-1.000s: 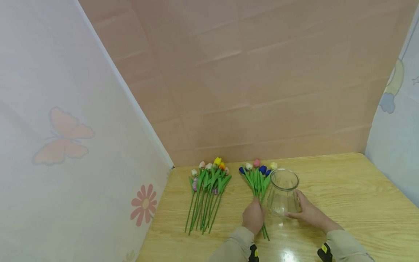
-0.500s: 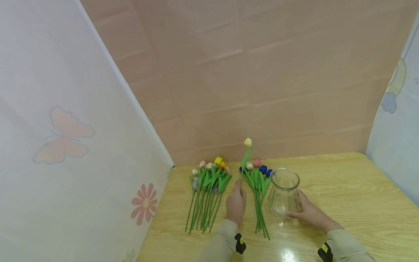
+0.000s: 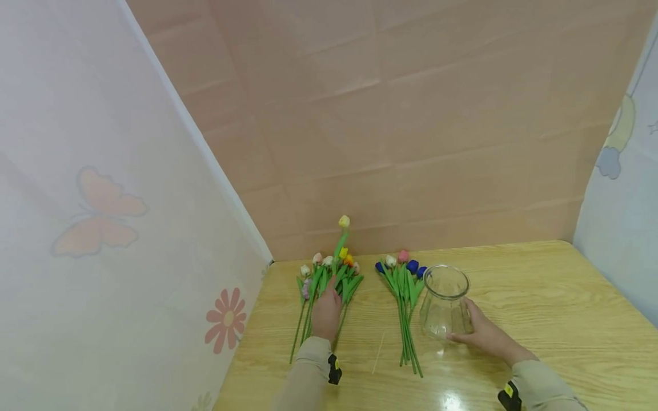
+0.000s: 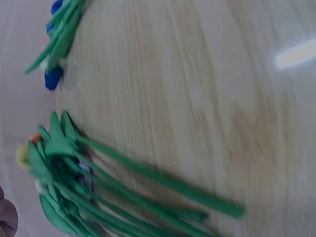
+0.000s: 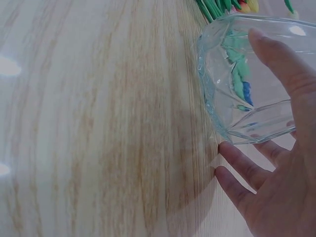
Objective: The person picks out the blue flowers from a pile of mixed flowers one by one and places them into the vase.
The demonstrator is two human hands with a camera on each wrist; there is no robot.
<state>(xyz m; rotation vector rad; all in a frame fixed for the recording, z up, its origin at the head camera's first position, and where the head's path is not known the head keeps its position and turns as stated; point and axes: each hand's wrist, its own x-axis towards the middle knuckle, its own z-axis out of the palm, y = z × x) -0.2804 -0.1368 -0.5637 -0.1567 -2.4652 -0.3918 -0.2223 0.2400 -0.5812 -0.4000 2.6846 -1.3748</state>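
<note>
My left hand (image 3: 327, 315) holds a pale yellow tulip (image 3: 344, 221) by its green stem, bloom pointing up, over the left bunch of tulips (image 3: 312, 285). That bunch lies flat, with white, pink, yellow, orange and purple heads. In the left wrist view only a bit of the hand (image 4: 7, 217) shows at the edge; the held tulip is out of that view. My right hand (image 3: 485, 334) grips the upright clear glass vase (image 3: 434, 317) from its right side. The right wrist view shows the thumb (image 5: 281, 59) across the glass and fingers low beside its base.
A second bunch of tulips (image 3: 405, 319), with blue, white and pink heads, lies between the left bunch and the vase. The wooden table (image 3: 545, 308) meets a brown backdrop (image 3: 437, 194) behind and pale printed sheets (image 3: 169, 274) at the sides.
My left hand has lifted the pale yellow tulip out of the right bunch and carried it left, over the left bunch. The right hand and the vase have stayed in place.
</note>
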